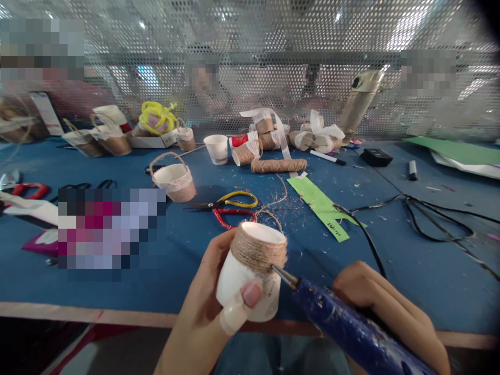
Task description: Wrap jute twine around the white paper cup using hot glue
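Note:
My left hand (219, 307) is wrapped round a white paper cup (250, 291), with a pale bandage on the thumb. The cup tilts slightly, its open end facing up. Brown twine (260, 247) is wound in close rows around the cup's upper part, and a loose strand runs behind it. In my right hand (378, 297) is a blue glue gun (344, 323); its metal nozzle meets the lower edge of the twine. The gun's trigger lies out of sight. Just behind the cup lie scissors (234, 203) with one yellow and one red handle.
A twine-wrapped basket cup (175, 179) and a spool of twine (279, 165) lie beyond the scissors. Finished-looking small cups (269, 135) stand along the perforated metal screen (250, 47). Green paper (320, 205) and black cables (433, 219) lie to the right.

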Tool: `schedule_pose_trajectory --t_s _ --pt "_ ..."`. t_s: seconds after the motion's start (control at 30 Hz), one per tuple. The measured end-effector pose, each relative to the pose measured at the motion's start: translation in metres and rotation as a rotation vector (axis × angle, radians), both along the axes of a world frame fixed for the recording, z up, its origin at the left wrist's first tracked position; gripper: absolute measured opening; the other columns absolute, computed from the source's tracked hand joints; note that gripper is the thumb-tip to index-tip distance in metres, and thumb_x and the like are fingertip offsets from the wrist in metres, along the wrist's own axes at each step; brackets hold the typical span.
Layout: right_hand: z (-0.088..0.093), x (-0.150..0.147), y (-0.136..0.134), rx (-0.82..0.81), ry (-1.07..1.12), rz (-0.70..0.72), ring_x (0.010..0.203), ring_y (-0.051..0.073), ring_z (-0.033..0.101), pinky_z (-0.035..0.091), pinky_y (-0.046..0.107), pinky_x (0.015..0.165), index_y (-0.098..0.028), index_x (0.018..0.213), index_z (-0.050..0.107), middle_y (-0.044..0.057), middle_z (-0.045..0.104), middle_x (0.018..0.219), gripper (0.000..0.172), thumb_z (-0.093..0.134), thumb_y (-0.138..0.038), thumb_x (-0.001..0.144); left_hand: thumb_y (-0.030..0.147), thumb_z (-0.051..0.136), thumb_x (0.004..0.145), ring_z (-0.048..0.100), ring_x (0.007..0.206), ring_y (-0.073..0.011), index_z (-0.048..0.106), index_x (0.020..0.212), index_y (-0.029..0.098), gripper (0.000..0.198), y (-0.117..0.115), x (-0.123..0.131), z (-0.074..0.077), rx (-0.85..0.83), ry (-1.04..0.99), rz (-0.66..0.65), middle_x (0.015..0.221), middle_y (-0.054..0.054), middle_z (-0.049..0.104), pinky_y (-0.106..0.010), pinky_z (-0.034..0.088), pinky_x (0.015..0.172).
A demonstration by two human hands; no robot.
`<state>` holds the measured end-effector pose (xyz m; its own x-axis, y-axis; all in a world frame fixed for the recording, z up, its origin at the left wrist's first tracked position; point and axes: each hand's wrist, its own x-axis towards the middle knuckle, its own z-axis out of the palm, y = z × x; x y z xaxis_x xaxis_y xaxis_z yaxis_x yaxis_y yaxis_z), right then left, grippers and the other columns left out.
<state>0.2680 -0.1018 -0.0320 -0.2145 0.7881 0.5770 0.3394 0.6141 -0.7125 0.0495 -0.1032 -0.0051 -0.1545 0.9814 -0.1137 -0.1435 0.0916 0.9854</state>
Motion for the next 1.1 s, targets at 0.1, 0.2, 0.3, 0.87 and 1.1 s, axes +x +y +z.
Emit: schedule_pose_trajectory --t_s 0.1,0.2,0.3,0.87,1.1 --pt "-0.0008 0.0012 0.002 -0.016 0.012 0.015 0.06 0.012 0.055 0.044 0.024 0.054 -0.023 0.082 0.057 -0.001 0.054 0.076 0.023 0.058 -0.013 0.103 0.059 0.084 0.08 0.07 0.107 -0.0287 0.064 0.129 0.03 0.06 -0.0001 0.0 -0.0001 0.023 0.006 0.003 0.118 -0.003 0.077 -0.038 0.053 0.094" --pt "-0.0008 0.0019 0.0034 -0.013 0.015 0.003 0.06 0.012 0.055 0.044 0.023 0.053 -0.023 0.081 0.056 -0.001 0.054 0.074 0.024 0.057 -0.016 0.104 0.059 0.083 0.081 0.07 0.109 -0.031 0.064 0.129 0.03 0.06 -0.0004 0.0004 -0.0002 0.017 0.013 0.013 0.119 -0.004 0.077 -0.041 0.052 0.096" --pt "0.0008 0.0019 0.0034 0.005 -0.023 0.009 0.06 0.012 0.057 0.045 0.022 0.053 -0.023 0.082 0.056 -0.001 0.055 0.075 0.022 0.058 -0.014 0.103 0.061 0.084 0.079 0.07 0.11 -0.0322 0.063 0.129 0.029 0.063 -0.0002 0.0001 -0.0003 0.02 0.025 0.011 0.12 -0.005 0.077 -0.041 0.052 0.095" --pt "-0.0006 -0.0023 0.0027 0.001 0.037 0.008 0.063 0.013 0.059 0.046 0.024 0.054 -0.023 0.084 0.058 0.0 0.057 0.079 0.021 0.058 -0.02 0.105 0.059 0.083 0.08 0.072 0.114 -0.0371 0.063 0.131 0.027 0.063 0.0005 -0.0009 -0.0026 0.028 0.044 0.007 0.123 -0.009 0.077 -0.046 0.055 0.098" --pt "0.0015 -0.0016 0.0017 0.023 0.003 -0.012 0.062 0.011 0.055 0.044 0.022 0.054 -0.022 0.083 0.055 -0.001 0.053 0.078 0.023 0.058 -0.013 0.104 0.057 0.083 0.08 0.072 0.112 -0.0338 0.064 0.129 0.029 0.06 0.0005 -0.0002 0.0004 0.017 0.029 -0.004 0.122 -0.007 0.078 -0.043 0.054 0.097"
